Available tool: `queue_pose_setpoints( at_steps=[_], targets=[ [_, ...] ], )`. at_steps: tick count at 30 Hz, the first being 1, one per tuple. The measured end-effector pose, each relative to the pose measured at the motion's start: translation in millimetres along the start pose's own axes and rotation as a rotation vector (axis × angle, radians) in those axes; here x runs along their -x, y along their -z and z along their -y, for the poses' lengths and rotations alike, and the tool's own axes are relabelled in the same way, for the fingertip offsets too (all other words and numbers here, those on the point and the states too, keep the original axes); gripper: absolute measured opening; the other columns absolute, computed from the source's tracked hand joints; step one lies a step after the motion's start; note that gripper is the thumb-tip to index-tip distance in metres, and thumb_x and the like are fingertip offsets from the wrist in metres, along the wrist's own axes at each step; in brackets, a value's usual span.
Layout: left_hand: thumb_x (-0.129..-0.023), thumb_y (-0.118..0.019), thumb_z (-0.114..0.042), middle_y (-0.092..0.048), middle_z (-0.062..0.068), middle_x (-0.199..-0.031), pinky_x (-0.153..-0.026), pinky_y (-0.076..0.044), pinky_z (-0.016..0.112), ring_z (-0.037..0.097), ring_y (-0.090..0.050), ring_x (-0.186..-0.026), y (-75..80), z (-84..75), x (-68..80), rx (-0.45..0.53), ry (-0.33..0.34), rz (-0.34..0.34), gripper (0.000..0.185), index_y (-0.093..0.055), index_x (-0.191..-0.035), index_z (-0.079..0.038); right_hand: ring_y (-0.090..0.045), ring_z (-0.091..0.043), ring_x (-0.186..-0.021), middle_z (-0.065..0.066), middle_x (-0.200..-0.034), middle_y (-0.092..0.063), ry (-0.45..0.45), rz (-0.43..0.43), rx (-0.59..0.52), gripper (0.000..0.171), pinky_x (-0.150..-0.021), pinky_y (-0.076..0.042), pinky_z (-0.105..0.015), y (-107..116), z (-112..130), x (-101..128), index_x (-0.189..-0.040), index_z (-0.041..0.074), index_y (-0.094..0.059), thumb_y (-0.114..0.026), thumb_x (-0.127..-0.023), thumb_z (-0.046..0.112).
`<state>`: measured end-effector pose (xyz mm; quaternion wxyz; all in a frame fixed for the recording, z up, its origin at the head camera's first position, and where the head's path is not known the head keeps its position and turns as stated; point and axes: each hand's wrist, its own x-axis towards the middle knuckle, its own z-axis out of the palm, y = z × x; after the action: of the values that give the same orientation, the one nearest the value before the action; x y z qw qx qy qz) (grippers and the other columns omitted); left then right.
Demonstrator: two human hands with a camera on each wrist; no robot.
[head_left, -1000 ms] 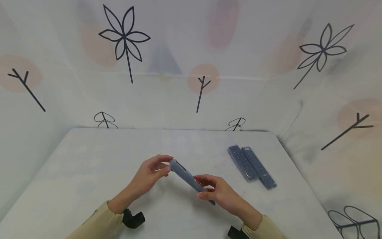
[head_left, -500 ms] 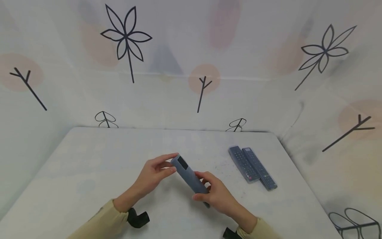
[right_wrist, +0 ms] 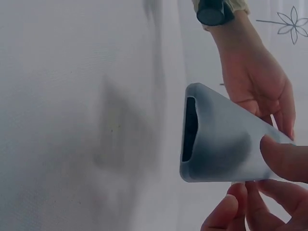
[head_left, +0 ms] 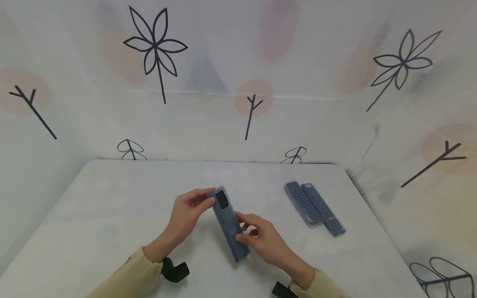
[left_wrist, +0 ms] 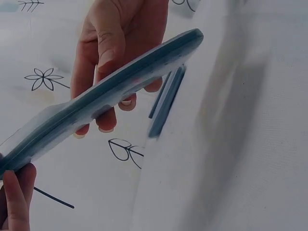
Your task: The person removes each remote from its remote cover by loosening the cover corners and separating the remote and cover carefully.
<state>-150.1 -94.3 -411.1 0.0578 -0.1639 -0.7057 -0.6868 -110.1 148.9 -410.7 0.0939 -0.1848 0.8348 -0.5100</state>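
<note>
A long grey-blue remote in a soft cover is held above the white table by both hands, its plain back with a dark rectangular window facing up. My left hand pinches its far end. My right hand grips the near half, thumb on the back and fingers underneath. The left wrist view shows the remote edge-on with the right hand wrapped round it. In the right wrist view the cover's open end faces the camera, and the left hand is behind it.
Two dark remotes lie side by side on the table's right part, away from both hands. White patterned cloth walls enclose the table at the back and on both sides. Black wrist straps sit on both cream sleeves.
The remote has turned from edge-on to back-up and swung from a diagonal to nearly lengthwise toward me. My right hand shifted left with it; the left hand kept the far end.
</note>
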Motion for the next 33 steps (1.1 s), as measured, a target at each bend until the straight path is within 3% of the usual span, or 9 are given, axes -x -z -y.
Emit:
queue_pose_setpoints(
  at_steps=[11, 21, 27, 33],
  targets=[
    [-0.094, -0.069, -0.006, -0.069, 0.016, -0.113, -0.081, -0.057, 0.037, 0.021, -0.069, -0.098, -2.1, -3.6, -0.6, 0.051, -0.013, 0.017, 0.026, -0.068, -0.119, 0.000, -0.060, -0.023, -0.106, -0.005, -0.119, -0.066, -0.028, 0.017, -0.028, 0.047, -0.088, -0.051, -0.034, 1, 4, -3, -0.139, 0.007, -0.058, -0.070, -0.094, 0.014],
    [-0.095, -0.066, -0.003, -0.067, 0.013, -0.116, -0.086, -0.056, 0.036, 0.022, -0.065, -0.106, -8.9, -6.4, -3.6, 0.041, -0.073, 0.050, 0.025, -0.066, -0.120, -0.001, -0.059, -0.022, -0.110, -0.003, -0.119, -0.068, -0.031, -0.063, -0.061, 0.038, -0.090, -0.051, -0.033, 6, 2, -10, -0.132, 0.009, -0.063, -0.069, -0.094, 0.011],
    [-0.095, -0.065, -0.001, -0.067, 0.010, -0.117, -0.090, -0.054, 0.033, 0.023, -0.063, -0.109, -10.8, -9.1, -3.4, 0.003, -0.109, 0.079, 0.025, -0.066, -0.120, -0.002, -0.059, -0.025, -0.114, -0.006, -0.125, -0.065, 0.085, -0.115, -0.057, 0.042, -0.094, -0.050, -0.031, 15, 6, -17, -0.136, 0.010, -0.060, -0.068, -0.095, 0.010],
    [-0.097, -0.061, -0.001, -0.065, 0.009, -0.119, -0.092, -0.052, 0.034, 0.025, -0.061, -0.111, -12.9, -9.2, -5.8, 0.002, -0.139, 0.134, 0.026, -0.064, -0.123, -0.004, -0.061, -0.024, -0.114, -0.001, -0.130, -0.062, 0.302, -0.211, 0.004, 0.047, -0.092, -0.053, -0.037, 14, 15, -26, -0.136, 0.013, -0.059, -0.072, -0.092, 0.007]
  ],
)
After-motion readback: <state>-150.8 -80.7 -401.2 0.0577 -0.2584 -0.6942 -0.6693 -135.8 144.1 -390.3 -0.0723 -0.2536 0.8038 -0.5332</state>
